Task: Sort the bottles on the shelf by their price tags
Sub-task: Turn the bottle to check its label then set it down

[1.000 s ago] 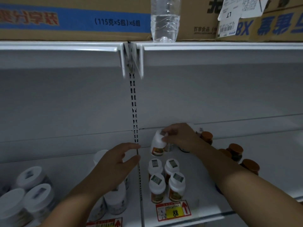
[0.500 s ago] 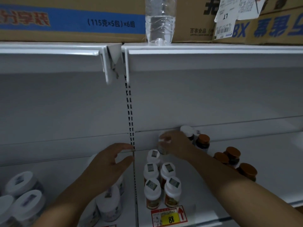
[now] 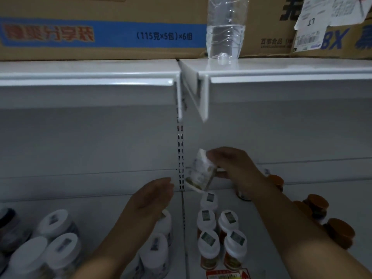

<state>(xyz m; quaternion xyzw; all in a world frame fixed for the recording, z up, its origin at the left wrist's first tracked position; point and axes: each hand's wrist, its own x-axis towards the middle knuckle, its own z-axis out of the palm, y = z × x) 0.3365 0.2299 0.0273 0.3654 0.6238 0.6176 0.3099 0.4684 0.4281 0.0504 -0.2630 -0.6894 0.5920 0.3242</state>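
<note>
My right hand grips a small white bottle, tilted and lifted above the back of the shelf, just right of the slotted upright. Below it stand several white-capped orange bottles in two short rows, each with a sticker on its cap. A red and yellow price tag shows at the shelf's front edge under them. My left hand hovers open and empty above the white bottles left of the upright.
Larger white-lidded jars stand at the lower left. Brown-capped bottles sit at the right, partly behind my right forearm. The upper shelf carries cardboard boxes and a clear water bottle.
My right hand has lifted the small white bottle up off the back of the shelf and tilted it. The left hand stays hovering in place. The camera has moved closer.
</note>
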